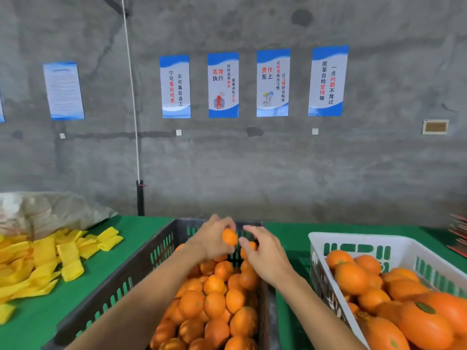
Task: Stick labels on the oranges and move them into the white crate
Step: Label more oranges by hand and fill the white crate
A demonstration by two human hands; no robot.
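Left hand (pixel 214 238) grips one orange (pixel 230 236) above the far end of the dark crate (pixel 131 276). Right hand (pixel 265 256) just beside it, fingers loosely extended toward the fruit, holding nothing. White crate (pixel 353 242) stands right of the dark crate; a narrow strip of green tabletop (pixel 285 238) between their rims. Both crates hold many oranges, uncounted. Four blue posters (pixel 223 85) in a row on the wall.
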